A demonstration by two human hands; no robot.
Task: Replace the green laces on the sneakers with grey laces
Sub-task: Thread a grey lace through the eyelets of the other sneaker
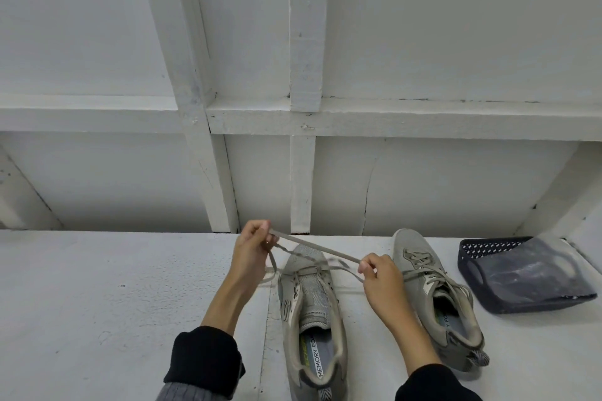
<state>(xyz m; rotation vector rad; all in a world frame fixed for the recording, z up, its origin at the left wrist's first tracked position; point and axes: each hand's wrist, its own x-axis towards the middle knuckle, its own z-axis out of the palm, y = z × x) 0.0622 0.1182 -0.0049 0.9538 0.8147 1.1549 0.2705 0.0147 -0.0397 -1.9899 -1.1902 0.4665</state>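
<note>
Matt knit-mesh sneakers [309,299], flat woven lace [319,249], rough white-painted table [97,286], perforated plastic basket [495,247].

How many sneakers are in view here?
2. One sneaker lies between the person's forearms, its lace stretched between both hands. The other sneaker lies to its right, laced, beside a dark basket. None seem hidden.

Near sneaker [311,319] heel cut off at btm edge; basket [521,273] contents blurred.

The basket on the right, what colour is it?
Dark navy basket with small white perforations, head view.
</note>
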